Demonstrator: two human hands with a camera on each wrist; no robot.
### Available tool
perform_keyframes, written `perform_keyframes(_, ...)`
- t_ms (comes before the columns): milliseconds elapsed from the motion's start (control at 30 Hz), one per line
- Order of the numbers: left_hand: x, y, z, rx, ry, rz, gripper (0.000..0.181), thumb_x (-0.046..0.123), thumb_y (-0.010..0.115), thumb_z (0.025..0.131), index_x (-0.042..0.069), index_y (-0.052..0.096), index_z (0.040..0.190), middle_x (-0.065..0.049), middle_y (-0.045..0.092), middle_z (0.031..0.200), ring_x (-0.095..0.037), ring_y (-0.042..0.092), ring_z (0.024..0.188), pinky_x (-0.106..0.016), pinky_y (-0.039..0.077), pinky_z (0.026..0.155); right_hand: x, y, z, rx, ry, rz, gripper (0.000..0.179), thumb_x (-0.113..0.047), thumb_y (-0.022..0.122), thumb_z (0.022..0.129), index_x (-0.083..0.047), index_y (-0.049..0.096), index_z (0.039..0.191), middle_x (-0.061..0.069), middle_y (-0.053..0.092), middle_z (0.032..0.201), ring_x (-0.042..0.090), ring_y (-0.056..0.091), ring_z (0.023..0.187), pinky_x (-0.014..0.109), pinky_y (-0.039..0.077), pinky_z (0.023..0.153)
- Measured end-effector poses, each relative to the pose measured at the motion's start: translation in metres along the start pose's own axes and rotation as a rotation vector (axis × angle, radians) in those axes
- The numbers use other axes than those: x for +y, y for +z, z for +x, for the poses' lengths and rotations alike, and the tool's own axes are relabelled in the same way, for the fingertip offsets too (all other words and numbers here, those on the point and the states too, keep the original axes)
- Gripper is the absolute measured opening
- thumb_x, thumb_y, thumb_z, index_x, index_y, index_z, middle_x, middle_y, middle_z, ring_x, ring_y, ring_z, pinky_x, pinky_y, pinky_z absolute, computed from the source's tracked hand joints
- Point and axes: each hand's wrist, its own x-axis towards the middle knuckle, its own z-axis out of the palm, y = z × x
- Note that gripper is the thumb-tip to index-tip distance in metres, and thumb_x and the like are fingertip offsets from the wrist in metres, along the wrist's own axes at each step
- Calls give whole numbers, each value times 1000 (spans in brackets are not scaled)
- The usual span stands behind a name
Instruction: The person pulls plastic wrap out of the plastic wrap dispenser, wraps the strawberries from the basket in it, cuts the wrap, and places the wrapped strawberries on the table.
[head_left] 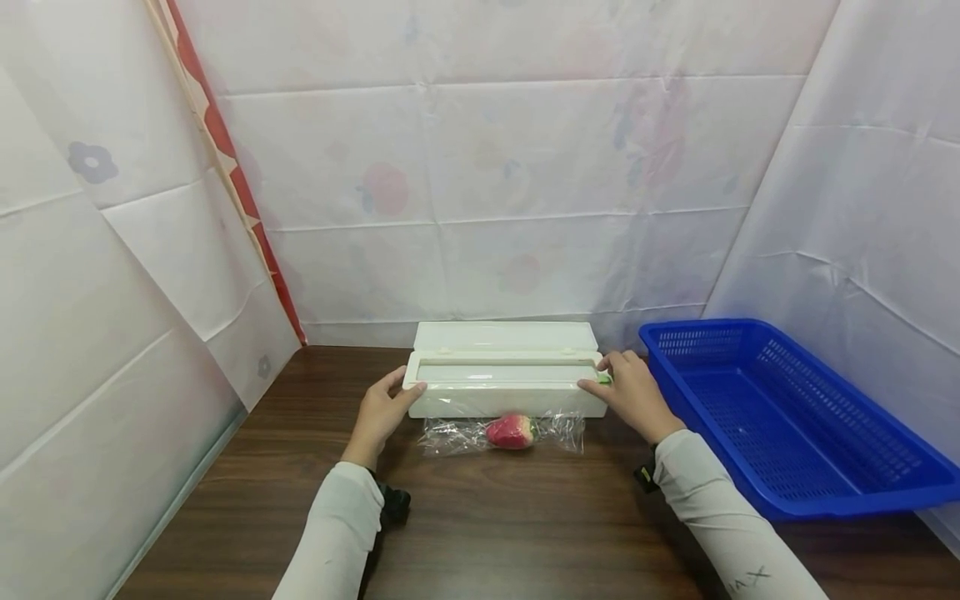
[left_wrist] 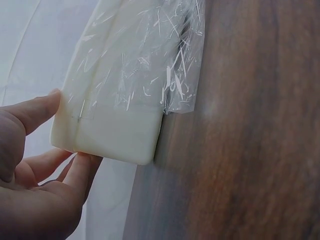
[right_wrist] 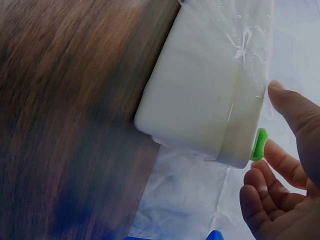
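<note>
A white cling film dispenser lies lengthwise on the table, its flat lid raised at the back. Clear film hangs over its front edge onto the table. A red strawberry lies in front, amid the film; whether it is under or on it I cannot tell. My left hand grips the dispenser's left end, thumb on the front top edge. At the right end, my right hand holds the dispenser, its thumb at the top edge and index finger touching a green slider.
A blue perforated basket stands to the right, close to my right forearm. The dark wooden table reaches back to a white patterned sheet, and similar sheets hang at both sides.
</note>
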Motion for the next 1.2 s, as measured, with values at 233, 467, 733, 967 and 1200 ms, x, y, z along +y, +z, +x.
perform_keyframes(233, 0, -1, 0, 1, 9, -6, 71, 38, 67, 85, 7, 38, 141, -17, 46, 137, -29, 44, 122, -46, 44, 98, 6, -1, -2, -27, 3, 10, 43, -39, 74, 77, -3, 58, 93, 10, 50, 79, 21, 43, 71, 36, 40, 61)
perform_keyframes(467, -1, -1, 0, 3, 7, -14, 70, 37, 68, 84, 6, 39, 140, -17, 47, 136, -29, 45, 121, -45, 44, 98, 8, -1, -4, -40, 2, 6, 41, -38, 77, 75, -4, 60, 92, 8, 51, 80, 20, 45, 72, 36, 42, 62)
perform_keyframes(733, 0, -1, 0, 1, 18, -9, 72, 39, 67, 84, 6, 38, 141, -17, 47, 136, -29, 45, 121, -46, 45, 97, 8, -1, -5, -26, -18, 28, 39, -35, 78, 74, -3, 62, 92, 9, 55, 82, 19, 49, 73, 38, 46, 63)
perform_keyframes(967, 1, 0, 1, -3, 17, -4, 71, 39, 67, 85, 7, 38, 141, -17, 47, 136, -29, 46, 120, -47, 46, 96, 11, 0, -4, 8, -75, 12, 35, -31, 79, 73, -4, 65, 90, 7, 60, 83, 18, 52, 74, 40, 49, 64)
perform_keyframes(1200, 2, -1, -2, -2, 14, -20, 71, 39, 67, 84, 8, 39, 141, -17, 47, 136, -29, 47, 119, -47, 45, 96, 11, 0, -4, 13, -122, 8, 28, -27, 79, 73, -7, 67, 90, 5, 60, 81, 15, 49, 72, 36, 46, 61)
